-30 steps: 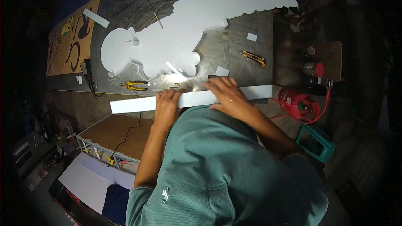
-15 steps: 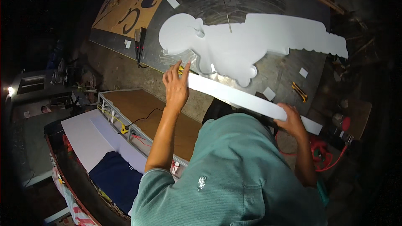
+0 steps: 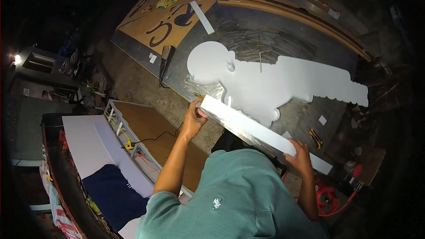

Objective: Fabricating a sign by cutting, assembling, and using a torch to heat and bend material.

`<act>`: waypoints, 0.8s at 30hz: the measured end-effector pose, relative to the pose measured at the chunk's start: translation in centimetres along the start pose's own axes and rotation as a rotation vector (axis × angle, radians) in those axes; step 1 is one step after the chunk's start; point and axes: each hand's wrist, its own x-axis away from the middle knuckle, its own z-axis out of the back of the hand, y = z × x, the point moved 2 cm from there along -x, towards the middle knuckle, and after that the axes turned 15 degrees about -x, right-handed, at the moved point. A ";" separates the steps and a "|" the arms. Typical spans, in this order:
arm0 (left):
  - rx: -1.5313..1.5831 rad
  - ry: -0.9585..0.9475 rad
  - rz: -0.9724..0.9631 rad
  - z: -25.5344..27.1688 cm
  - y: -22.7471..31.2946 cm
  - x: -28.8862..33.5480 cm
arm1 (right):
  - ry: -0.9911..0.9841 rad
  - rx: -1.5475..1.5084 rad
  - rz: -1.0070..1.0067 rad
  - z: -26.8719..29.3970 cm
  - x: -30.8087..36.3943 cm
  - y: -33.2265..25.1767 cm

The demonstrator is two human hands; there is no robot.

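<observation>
Between my two hands stretches a long, narrow white strip point(image 3: 252, 126), held slantwise along the near edge of the dark table. My left hand point(image 3: 195, 118) grips its left end, thumb and fingers closed around the edge. Farther right, my right hand point(image 3: 299, 155) clasps the strip short of its other end, which sticks out past the fingers. Just beyond the strip lies a large white cut-out shape point(image 3: 261, 79) with a rounded end at the left and a scalloped end at the right. A thin stick point(image 3: 260, 53) rests across its far edge.
A yellow box cutter point(image 3: 316, 138) and a small white square point(image 3: 322, 120) lie on the table point(image 3: 305, 119) at right. A black flat-iron-like tool point(image 3: 166, 62) sits at its left edge, near a lettered brown board point(image 3: 141, 26). Another white strip point(image 3: 202, 17) lies farther back. Left below are a metal frame point(image 3: 116, 117) and dark blue cloth point(image 3: 113, 194).
The view has tilted up, so the table appears lower. My left hand now wraps the strip's end from below, where its fingers were raised before; the strip's left end has shifted slightly.
</observation>
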 end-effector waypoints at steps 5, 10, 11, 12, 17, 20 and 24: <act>-0.641 0.432 -0.372 0.9 4.1 -1.3 | 0.147 0.104 0.021 -1.9 -4.9 -4.2; -0.761 -0.112 -0.819 -0.8 10.3 -4.0 | 0.088 0.225 0.178 -5.6 -12.9 -12.1; -0.765 -0.136 -0.862 0.0 10.5 -5.5 | 0.049 0.244 0.209 -6.7 -14.9 -14.1; -0.783 -0.110 -0.906 1.3 10.3 -7.6 | 0.009 0.230 0.202 -7.9 -16.9 -16.2; -0.843 -0.185 -0.935 10.0 4.4 -21.7 | 0.077 0.232 0.300 -13.7 -28.1 -26.2; -0.646 0.013 -0.752 17.6 0.0 -33.0 | 0.334 0.287 0.314 -14.8 -32.0 -30.6; -0.634 0.303 -0.768 27.7 -4.7 -47.9 | 0.534 0.272 0.235 -14.4 -33.8 -32.9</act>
